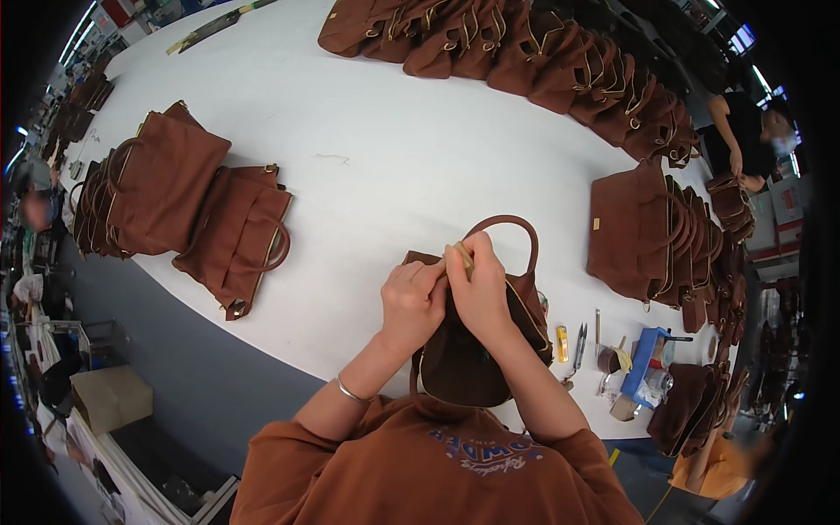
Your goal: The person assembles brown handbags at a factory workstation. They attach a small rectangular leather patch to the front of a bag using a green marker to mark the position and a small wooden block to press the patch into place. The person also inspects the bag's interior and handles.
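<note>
In front of me on the white table stands a brown handbag (465, 372), its dark inside showing and one round handle (528, 234) arching up behind my hands. My left hand (411, 300) is closed at the bag's far rim, its fingertips meeting those of the other hand. My right hand (480, 296) is closed as well, pinching a small tan strip (466, 255) at that rim. What the strip is cannot be made out, and the fingers hide where it meets the bag.
Brown handbags lie stacked at the left (179, 188), stand at the right (626, 232) and line the far edge (534, 61). Near my right arm are a yellow cutter (562, 344), thread snips (580, 344), a cup (608, 360) and a blue tray (643, 363). People work nearby.
</note>
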Action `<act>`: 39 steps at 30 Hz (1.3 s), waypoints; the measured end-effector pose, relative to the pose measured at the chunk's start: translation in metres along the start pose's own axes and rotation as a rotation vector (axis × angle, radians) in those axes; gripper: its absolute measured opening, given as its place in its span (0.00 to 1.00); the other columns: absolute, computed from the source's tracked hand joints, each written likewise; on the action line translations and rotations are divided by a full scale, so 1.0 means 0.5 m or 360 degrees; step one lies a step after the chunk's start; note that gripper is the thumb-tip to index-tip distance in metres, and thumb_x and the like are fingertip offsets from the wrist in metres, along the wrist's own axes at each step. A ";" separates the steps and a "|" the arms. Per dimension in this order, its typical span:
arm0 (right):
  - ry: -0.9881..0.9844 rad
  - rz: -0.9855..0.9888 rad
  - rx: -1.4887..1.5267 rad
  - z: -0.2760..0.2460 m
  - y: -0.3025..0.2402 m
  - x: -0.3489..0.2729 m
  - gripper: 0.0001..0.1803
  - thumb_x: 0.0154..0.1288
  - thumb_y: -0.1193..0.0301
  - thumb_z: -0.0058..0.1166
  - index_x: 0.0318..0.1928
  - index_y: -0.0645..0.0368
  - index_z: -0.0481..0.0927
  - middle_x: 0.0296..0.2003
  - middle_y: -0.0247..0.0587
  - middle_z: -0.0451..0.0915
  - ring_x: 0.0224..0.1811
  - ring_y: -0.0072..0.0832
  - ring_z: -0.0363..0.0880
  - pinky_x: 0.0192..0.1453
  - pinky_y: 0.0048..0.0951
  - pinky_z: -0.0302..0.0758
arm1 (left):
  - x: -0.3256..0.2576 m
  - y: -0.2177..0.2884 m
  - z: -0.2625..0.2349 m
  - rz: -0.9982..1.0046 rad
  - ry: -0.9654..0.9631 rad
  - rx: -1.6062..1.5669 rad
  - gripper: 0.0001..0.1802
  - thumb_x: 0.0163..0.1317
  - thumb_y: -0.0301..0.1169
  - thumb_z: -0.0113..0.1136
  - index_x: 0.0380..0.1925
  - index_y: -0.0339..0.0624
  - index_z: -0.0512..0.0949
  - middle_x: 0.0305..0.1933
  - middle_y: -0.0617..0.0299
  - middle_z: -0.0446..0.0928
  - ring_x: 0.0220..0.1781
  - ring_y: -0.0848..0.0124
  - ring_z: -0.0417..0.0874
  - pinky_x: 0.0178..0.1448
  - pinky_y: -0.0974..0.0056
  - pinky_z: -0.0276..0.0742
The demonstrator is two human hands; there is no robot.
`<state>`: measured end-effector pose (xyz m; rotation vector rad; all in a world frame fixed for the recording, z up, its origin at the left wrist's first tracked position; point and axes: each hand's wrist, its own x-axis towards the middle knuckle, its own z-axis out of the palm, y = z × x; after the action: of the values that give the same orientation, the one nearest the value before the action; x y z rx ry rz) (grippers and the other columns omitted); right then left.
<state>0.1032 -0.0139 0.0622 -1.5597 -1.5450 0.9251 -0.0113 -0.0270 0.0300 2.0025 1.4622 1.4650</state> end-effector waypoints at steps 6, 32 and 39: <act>0.0132 -0.0221 -0.0281 0.006 0.006 -0.008 0.08 0.69 0.74 0.50 0.37 0.65 0.66 0.32 0.53 0.74 0.29 0.50 0.76 0.33 0.45 0.72 | -0.009 -0.013 0.012 0.0064 -0.0056 0.0031 0.07 0.48 0.18 0.65 0.29 0.37 0.80 0.21 0.58 0.73 0.23 0.58 0.73 0.30 0.57 0.69; 0.0016 -0.0002 0.0087 0.008 0.032 0.043 0.12 0.73 0.68 0.52 0.35 0.62 0.67 0.25 0.41 0.74 0.23 0.28 0.73 0.28 0.30 0.71 | -0.007 -0.008 0.006 -0.0009 -0.0080 0.0001 0.07 0.51 0.18 0.66 0.31 0.39 0.82 0.23 0.56 0.77 0.25 0.58 0.77 0.30 0.59 0.72; -0.0102 0.0148 0.0800 -0.015 0.043 0.030 0.14 0.76 0.64 0.49 0.35 0.61 0.69 0.27 0.33 0.76 0.28 0.15 0.74 0.30 0.21 0.75 | 0.003 -0.006 0.003 -0.0085 -0.0053 -0.0088 0.07 0.53 0.20 0.67 0.33 0.39 0.83 0.25 0.56 0.79 0.26 0.59 0.79 0.30 0.59 0.73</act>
<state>0.1202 0.0007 0.0469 -1.2529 -1.1665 1.3082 -0.0118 -0.0241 0.0281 1.9311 1.4344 1.4281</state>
